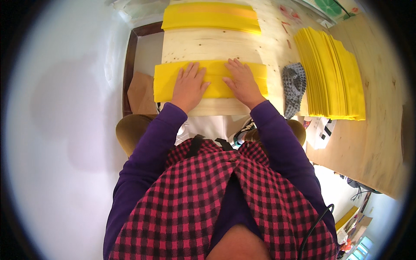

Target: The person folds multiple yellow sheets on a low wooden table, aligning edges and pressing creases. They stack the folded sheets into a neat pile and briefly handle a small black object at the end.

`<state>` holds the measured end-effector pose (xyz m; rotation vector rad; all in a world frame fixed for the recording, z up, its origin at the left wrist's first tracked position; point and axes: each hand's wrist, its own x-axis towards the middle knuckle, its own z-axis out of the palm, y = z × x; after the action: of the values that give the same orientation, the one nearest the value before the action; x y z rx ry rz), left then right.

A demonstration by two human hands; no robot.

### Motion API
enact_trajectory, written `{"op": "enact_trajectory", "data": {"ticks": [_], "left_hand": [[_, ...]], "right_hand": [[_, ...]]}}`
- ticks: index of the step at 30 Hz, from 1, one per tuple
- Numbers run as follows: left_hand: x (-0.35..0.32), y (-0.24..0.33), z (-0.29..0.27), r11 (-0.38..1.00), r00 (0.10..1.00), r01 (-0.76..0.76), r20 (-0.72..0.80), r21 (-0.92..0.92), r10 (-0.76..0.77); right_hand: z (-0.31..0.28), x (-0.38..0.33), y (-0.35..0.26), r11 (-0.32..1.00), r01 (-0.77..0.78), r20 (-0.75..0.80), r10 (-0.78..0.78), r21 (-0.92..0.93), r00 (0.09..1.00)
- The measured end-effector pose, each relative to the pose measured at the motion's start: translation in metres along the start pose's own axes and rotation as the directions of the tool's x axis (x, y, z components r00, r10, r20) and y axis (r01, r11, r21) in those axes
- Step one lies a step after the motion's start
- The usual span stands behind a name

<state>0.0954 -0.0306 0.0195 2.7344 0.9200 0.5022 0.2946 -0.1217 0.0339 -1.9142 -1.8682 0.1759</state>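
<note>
A folded piece of yellow fabric (216, 90) lies lengthwise along the near edge of the wooden table. My left hand (189, 86) rests flat on its left part, fingers stretched out and pointing away from me. On the right part my right hand (244, 83) lies in the same way, palm down with the fingers extended. Both hands touch the fabric's top and neither grips it. What is under the palms is hidden.
Farther back on the plywood table (208, 45) lies a yellow fabric stack (210, 17). To the right are a grey patterned cloth (294, 89) and a large pile of folded yellow fabric (331, 76). A white wall (65, 130) stands on the left.
</note>
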Motion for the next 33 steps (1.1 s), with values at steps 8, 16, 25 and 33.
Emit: {"op": "enact_trajectory", "data": {"ticks": [8, 16, 25, 33], "left_hand": [[-0.004, 0.010, 0.000, 0.999, 0.999, 0.033, 0.037, 0.014, -0.034], [0.005, 0.017, -0.008, 0.998, 0.996, 0.064, 0.069, -0.011, -0.063], [0.020, 0.008, 0.019, 0.993, 0.993, 0.114, 0.019, 0.002, -0.114], [0.018, 0.004, 0.028, 0.991, 0.991, 0.117, 0.064, 0.058, -0.121]], "right_hand": [[0.023, 0.011, -0.010, 0.994, -0.051, 0.009, 0.052, -0.092, 0.999], [0.029, 0.012, -0.005, 0.989, -0.058, 0.042, 0.065, -0.137, 0.997], [0.026, 0.011, -0.009, 0.986, -0.083, 0.047, 0.091, -0.144, 0.995], [0.032, 0.014, -0.020, 0.972, -0.083, 0.078, 0.102, -0.218, 0.992]]}}
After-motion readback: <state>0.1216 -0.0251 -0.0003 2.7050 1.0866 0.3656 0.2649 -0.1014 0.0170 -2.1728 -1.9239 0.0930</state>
